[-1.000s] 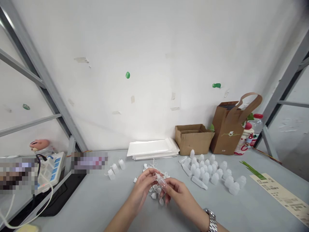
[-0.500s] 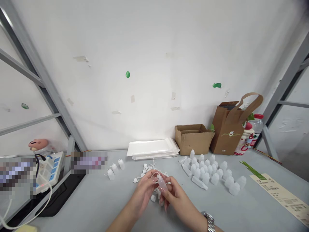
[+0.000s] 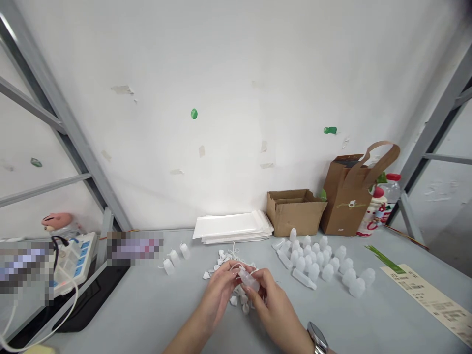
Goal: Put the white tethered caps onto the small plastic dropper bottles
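Both hands meet at the front middle of the grey table, over a pile of small white caps with strings (image 3: 233, 300). Between them is a small translucent plastic dropper bottle (image 3: 250, 280), tilted with its neck to the upper left. My left hand (image 3: 218, 289) is closed at the neck end, where a thin white string loops; the fingertips partly hide the neck. My right hand (image 3: 272, 301) grips the bottle's body between thumb and fingers. Right of the hands stand several capless-looking translucent bottles (image 3: 328, 272), a few lying flat. Three bottles with strings (image 3: 168, 267) stand to the left.
Behind the hands lies a stack of white sheets or envelopes (image 3: 232, 227). A cardboard box (image 3: 298, 218), a brown paper bag (image 3: 341, 211) and a red-capped bottle (image 3: 393, 184) stand at the back right. A printed card (image 3: 424, 295) lies right; a power strip (image 3: 79, 263) with cables is left.
The bottle has turned in my hands, from nearly upright to more slanted. My right hand has rolled slightly, with the watch face now showing. My left hand remains at the neck.
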### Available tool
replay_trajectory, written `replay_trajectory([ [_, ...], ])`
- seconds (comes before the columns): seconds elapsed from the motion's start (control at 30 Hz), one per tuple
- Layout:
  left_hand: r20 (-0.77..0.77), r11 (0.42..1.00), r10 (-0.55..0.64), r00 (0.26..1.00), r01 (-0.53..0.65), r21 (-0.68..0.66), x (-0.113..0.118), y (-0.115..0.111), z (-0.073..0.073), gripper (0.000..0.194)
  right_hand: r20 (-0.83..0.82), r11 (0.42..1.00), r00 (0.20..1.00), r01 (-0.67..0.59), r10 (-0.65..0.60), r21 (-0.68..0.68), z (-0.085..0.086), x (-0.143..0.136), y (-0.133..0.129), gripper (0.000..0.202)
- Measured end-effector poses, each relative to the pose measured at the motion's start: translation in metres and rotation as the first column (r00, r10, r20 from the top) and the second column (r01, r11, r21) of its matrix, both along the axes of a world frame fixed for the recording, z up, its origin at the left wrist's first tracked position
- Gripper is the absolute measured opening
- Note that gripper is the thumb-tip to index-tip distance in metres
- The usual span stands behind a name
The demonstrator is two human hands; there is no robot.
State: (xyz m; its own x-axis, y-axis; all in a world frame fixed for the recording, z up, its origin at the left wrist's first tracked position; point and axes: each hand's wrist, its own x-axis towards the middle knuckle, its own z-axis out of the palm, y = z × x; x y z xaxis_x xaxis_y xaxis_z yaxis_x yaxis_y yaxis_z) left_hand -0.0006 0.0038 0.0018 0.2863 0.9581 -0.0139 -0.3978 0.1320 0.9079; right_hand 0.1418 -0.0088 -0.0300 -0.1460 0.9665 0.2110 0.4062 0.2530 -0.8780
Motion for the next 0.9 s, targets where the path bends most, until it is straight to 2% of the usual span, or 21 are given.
replay_trajectory([
  [0.17,-0.027,1.000,0.013,1.000,-0.012,0.019,-0.0014,-0.0007,0.0001,0.018,0.091,1.000,0.996,-0.003,0.003,0.002,-0.0029,0.0014,0.0011,0.022],
  [0.4,-0.057,1.000,0.022,0.998,-0.021,0.012,-0.0025,-0.0001,0.0016,0.015,-0.009,0.999,1.000,-0.027,0.027,-0.021,-0.0066,0.0007,0.0019,0.025],
  [0.77,-0.053,1.000,0.022,0.998,-0.022,-0.004,-0.0042,0.0009,-0.0006,0.013,-0.020,0.991,0.995,-0.097,0.096,-0.094,-0.0009,0.0004,0.0012,0.025],
  [0.9,-0.007,1.000,-0.013,1.000,0.013,-0.008,-0.0032,-0.0004,-0.0010,0.012,-0.069,0.986,0.990,-0.130,0.123,-0.104,-0.0014,-0.0001,0.0013,0.026],
])
